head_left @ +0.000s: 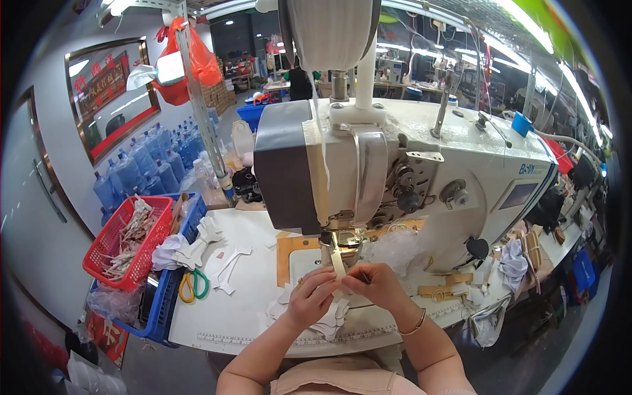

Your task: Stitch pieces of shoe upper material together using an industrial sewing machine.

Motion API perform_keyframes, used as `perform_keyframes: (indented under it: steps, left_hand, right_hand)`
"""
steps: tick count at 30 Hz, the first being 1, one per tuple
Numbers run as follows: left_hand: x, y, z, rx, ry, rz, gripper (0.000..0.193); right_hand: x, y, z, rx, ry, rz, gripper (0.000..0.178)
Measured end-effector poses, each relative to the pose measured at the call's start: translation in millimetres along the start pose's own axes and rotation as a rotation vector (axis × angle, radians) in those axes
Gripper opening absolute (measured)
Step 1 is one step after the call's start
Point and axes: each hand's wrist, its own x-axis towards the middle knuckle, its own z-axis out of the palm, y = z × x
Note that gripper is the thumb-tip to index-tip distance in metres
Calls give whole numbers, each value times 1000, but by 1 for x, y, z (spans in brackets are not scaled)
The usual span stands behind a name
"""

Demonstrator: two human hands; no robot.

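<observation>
Just in front of the needle area of a large white sewing machine (421,131), both hands meet at a narrow pale strip (338,261). My left hand (312,297) has its fingers bent together against the strip's near end. My right hand (376,284), with a bangle at its wrist, pinches the same end from the other side. The strip's far end reaches up under the presser foot (336,238), where metal parts partly hide it. Below my left hand lies a pile of white shaped cut pieces (327,324), partly covered by the hand and wrist.
Left on the table are scissors (194,285) with yellow and green handles and white cut pieces (227,270). A red basket (108,260) of scraps rests on a blue crate (172,296). Tan strips (447,288) lie right. A ruler tape (263,341) follows the front edge.
</observation>
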Motion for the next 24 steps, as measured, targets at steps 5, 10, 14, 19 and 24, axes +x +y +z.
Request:
perform_keyframes:
  steps: [5,10,14,19,24]
  left_hand:
    - [-2,-1,1,39,-4,21,24]
    - [10,-16,2,75,-2,38,25]
    - [25,-28,1,80,-6,59,25]
    - [30,-42,1,59,-3,47,20]
    - [32,-48,6,147,89,-33,19]
  right_hand:
    - [8,-6,-2,35,31,-11,18]
    - [15,-4,-4,111,52,-47,18]
    - [17,-1,2,140,157,-28,19]
    - [18,3,25,220,345,-30,21]
    - [10,2,47,113,95,0,23]
